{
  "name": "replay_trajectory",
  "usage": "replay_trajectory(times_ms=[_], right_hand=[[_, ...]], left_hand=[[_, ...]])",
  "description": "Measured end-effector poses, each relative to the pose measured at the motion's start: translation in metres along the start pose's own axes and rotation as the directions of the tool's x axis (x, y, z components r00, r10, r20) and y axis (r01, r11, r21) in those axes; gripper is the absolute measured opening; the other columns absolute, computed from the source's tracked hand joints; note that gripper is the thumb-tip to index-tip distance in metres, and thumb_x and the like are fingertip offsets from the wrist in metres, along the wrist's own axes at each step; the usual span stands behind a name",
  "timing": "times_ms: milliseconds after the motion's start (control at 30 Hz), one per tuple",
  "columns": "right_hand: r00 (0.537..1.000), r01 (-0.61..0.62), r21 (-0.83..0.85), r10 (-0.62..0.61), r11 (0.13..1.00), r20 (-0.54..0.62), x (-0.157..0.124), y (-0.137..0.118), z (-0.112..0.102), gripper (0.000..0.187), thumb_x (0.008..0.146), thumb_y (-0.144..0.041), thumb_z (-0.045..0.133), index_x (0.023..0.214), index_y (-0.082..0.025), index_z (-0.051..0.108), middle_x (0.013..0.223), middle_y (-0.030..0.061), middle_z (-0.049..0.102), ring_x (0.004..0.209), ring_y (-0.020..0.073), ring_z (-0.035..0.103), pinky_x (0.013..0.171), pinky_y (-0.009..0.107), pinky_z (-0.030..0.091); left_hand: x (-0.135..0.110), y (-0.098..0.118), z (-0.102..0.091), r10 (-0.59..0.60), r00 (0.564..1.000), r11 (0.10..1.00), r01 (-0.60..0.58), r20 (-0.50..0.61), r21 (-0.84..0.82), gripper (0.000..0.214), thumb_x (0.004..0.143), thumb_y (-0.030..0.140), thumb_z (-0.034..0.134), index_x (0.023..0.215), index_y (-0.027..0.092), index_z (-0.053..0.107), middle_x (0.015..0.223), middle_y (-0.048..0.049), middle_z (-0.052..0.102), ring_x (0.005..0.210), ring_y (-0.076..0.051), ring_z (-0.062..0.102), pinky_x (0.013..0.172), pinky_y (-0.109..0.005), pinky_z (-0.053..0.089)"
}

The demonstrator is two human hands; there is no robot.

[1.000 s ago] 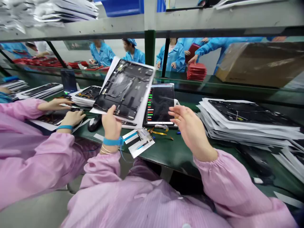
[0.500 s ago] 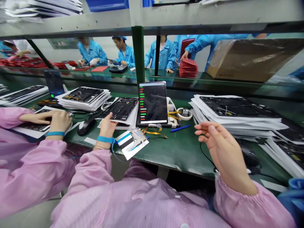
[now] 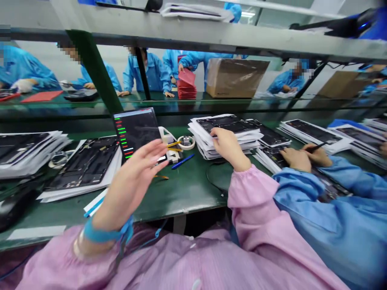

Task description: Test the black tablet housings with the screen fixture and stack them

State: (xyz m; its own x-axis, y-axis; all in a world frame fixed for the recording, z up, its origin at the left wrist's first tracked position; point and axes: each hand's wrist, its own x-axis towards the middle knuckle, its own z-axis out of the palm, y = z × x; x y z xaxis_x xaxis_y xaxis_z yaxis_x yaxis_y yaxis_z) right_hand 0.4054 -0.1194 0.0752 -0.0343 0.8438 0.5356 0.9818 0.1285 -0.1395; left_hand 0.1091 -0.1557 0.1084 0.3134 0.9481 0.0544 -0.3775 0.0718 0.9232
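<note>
My left hand is raised in front of a lit tablet screen, fingers stretched out and holding nothing. It wears a blue wrist strap. My right hand is at the front left of a stack of black device housings and white sheets, its fingers bent around the near edge of the top black housing. The exact fingertip contact is partly hidden. Beside the screen are a tape roll and a blue pen. A white and blue part is mostly hidden behind my left forearm.
Another black housing lies on white sheets to the left, near a black mouse. A co-worker in a blue sleeve works close on my right. Above the bench runs a shelf beam; a cardboard box stands beyond.
The view has turned to the right. My right hand has moved forward onto the stack of housings. My left hand has left the left-hand housing and risen before the screen.
</note>
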Motion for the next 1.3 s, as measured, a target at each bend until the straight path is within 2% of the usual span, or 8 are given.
replay_trajectory(times_ms=[67, 200, 300, 433, 567, 767, 1000, 1300], right_hand=[[0.999, -0.034, -0.011, 0.035, 0.999, 0.011, 0.005, -0.001, 0.004, 0.017, 0.083, -0.008, 0.052, 0.093, -0.018, 0.063, 0.094, 0.0086, 0.07, 0.09, 0.0266, 0.064, 0.083, 0.035, 0.044], [0.994, -0.095, -0.015, 0.094, 0.995, -0.063, 0.012, 0.002, 0.003, 0.013, 0.093, -0.017, 0.05, 0.096, -0.019, 0.062, 0.088, 0.007, 0.07, 0.08, 0.025, 0.064, 0.072, 0.031, 0.042], [0.987, -0.109, -0.006, 0.107, 0.994, -0.122, 0.015, 0.002, -0.002, 0.014, 0.095, -0.018, 0.047, 0.097, -0.019, 0.061, 0.09, 0.0064, 0.069, 0.083, 0.024, 0.063, 0.073, 0.03, 0.042], [0.969, -0.11, -0.029, 0.101, 0.993, -0.226, 0.0, -0.005, -0.011, 0.02, 0.098, -0.025, 0.043, 0.093, -0.018, 0.06, 0.098, 0.0101, 0.066, 0.095, 0.0246, 0.059, 0.085, 0.031, 0.042], [0.965, -0.217, -0.114, 0.196, 0.97, -0.173, -0.017, 0.002, -0.012, 0.024, 0.097, -0.032, 0.047, 0.087, -0.017, 0.063, 0.091, 0.012, 0.066, 0.091, 0.0278, 0.059, 0.084, 0.036, 0.043], [0.993, -0.077, -0.184, 0.093, 0.98, 0.08, -0.005, 0.023, 0.01, 0.047, 0.094, -0.045, 0.058, 0.131, -0.015, 0.055, 0.133, 0.0163, 0.054, 0.125, 0.0326, 0.045, 0.105, 0.046, 0.03], [0.983, -0.118, -0.188, 0.142, 0.975, 0.119, -0.002, 0.024, 0.02, 0.043, 0.095, -0.043, 0.058, 0.129, -0.017, 0.058, 0.132, 0.0155, 0.057, 0.12, 0.0324, 0.05, 0.099, 0.043, 0.036], [0.968, -0.112, -0.201, 0.152, 0.973, 0.198, -0.003, 0.021, 0.014, 0.039, 0.096, -0.037, 0.056, 0.128, -0.015, 0.059, 0.132, 0.0156, 0.057, 0.124, 0.0307, 0.05, 0.102, 0.039, 0.038]], left_hand=[[0.038, -0.008, 0.03, -0.163, 0.98, 0.986, 0.166, 0.116, -0.013, 0.029, 0.079, 0.012, 0.059, 0.107, 0.015, 0.066, 0.122, -0.0123, 0.064, 0.123, -0.027, 0.055, 0.105, -0.042, 0.047], [0.12, -0.037, 0.081, -0.453, 0.886, 0.887, 0.459, 0.104, -0.049, 0.012, 0.086, 0.013, 0.051, 0.092, 0.009, 0.061, 0.095, -0.0164, 0.066, 0.095, -0.024, 0.067, 0.087, -0.036, 0.056], [0.162, -0.059, 0.116, -0.462, 0.882, 0.872, 0.471, 0.095, -0.131, 0.01, 0.09, 0.017, 0.052, 0.089, 0.009, 0.059, 0.079, -0.0126, 0.063, 0.076, -0.021, 0.068, 0.074, -0.032, 0.059], [0.191, -0.077, 0.144, -0.397, 0.916, 0.889, 0.4, 0.064, -0.221, 0.006, 0.085, 0.007, 0.056, 0.089, 0.01, 0.06, 0.07, -0.0057, 0.061, 0.061, -0.014, 0.063, 0.068, -0.027, 0.058], [0.202, -0.079, 0.148, -0.367, 0.93, 0.9, 0.361, 0.022, -0.245, 0.022, 0.079, -0.003, 0.057, 0.096, 0.011, 0.06, 0.073, -0.0056, 0.064, 0.068, -0.015, 0.066, 0.072, -0.028, 0.06], [0.205, -0.077, 0.15, -0.37, 0.929, 0.899, 0.352, -0.022, -0.261, 0.027, 0.077, -0.006, 0.057, 0.098, 0.011, 0.06, 0.08, -0.008, 0.067, 0.077, -0.018, 0.069, 0.076, -0.029, 0.061], [0.196, -0.086, 0.154, -0.353, 0.934, 0.904, 0.323, -0.061, -0.28, 0.023, 0.077, -0.007, 0.057, 0.092, 0.011, 0.059, 0.075, -0.0049, 0.063, 0.071, -0.014, 0.066, 0.07, -0.026, 0.06], [0.17, -0.077, 0.167, -0.372, 0.924, 0.886, 0.323, -0.093, -0.333, 0.019, 0.081, -0.007, 0.051, 0.083, 0.012, 0.056, 0.068, -0.0019, 0.057, 0.065, -0.011, 0.061, 0.068, -0.023, 0.058]])
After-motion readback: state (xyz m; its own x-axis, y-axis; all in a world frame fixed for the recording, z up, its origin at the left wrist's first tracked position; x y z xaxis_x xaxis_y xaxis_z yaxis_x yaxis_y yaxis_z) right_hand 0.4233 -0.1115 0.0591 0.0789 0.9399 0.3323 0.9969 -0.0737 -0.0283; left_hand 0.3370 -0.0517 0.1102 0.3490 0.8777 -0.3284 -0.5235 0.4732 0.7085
